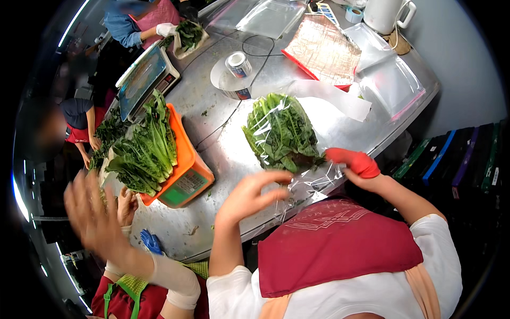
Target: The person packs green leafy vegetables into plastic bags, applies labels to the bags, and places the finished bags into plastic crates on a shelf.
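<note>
In front of me, a clear plastic bag [261, 137] of leafy green vegetables [285, 129] lies on the metal table, its loose end toward my apron. My bare left hand [251, 195] is at the near left of that end, thumb and index finger curved toward the film. Whether its fingertips pinch the plastic is unclear. On the right, my right hand [360, 167] wears a red covering over its fingers, with the thumb bare. It grips the edge of the bag beside the dark leaf ends.
An orange basket [183, 159] of long lettuce leaves [147, 147] stands left, near a weighing scale [147, 81]. Label rolls [239, 65], a silvery insulated bag [324, 50], plastic bags [392, 87] and a white kettle [384, 16] lie beyond. A co-worker's raised hand [93, 215] is close left.
</note>
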The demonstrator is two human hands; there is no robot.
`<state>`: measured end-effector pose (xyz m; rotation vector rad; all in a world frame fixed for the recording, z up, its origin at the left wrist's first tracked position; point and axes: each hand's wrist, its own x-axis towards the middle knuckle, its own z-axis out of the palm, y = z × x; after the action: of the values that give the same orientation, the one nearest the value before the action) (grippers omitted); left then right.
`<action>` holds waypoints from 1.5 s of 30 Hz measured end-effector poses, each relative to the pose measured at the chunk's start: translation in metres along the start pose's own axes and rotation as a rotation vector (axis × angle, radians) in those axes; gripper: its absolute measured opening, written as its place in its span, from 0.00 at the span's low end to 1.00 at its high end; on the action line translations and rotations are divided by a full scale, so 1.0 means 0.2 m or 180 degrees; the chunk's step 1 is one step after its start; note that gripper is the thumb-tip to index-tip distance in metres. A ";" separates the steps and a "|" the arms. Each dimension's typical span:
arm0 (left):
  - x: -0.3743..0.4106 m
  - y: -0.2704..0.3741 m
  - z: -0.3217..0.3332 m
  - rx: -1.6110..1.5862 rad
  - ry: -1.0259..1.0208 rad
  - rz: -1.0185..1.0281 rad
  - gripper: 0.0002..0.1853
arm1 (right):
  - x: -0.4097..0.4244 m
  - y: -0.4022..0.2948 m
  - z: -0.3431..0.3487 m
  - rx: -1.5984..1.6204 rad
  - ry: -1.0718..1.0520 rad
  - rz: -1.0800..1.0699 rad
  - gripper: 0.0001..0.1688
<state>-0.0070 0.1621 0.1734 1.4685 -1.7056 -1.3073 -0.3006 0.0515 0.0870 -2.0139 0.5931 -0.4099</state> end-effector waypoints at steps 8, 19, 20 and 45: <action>0.45 -0.52 0.27 0.2882 0.1320 -0.0009 0.32 | -0.10 -0.04 0.22 0.2420 -0.0332 0.2761 0.20; 0.40 -0.57 0.41 0.2866 0.1463 0.0367 0.33 | -0.27 0.04 0.26 0.1944 0.0616 0.2923 0.11; 0.38 -0.53 0.43 0.2685 0.1539 0.0479 0.30 | -0.25 0.02 0.25 0.1728 0.0594 0.3100 0.08; 0.13 -0.15 1.04 0.2002 0.0981 0.1366 0.08 | -0.31 0.12 0.26 0.2172 0.0043 0.2362 0.11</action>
<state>-0.1800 0.2056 0.0609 1.4009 -2.1541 -0.3064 -0.3314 0.1130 0.0390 -1.0457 0.9940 -0.1337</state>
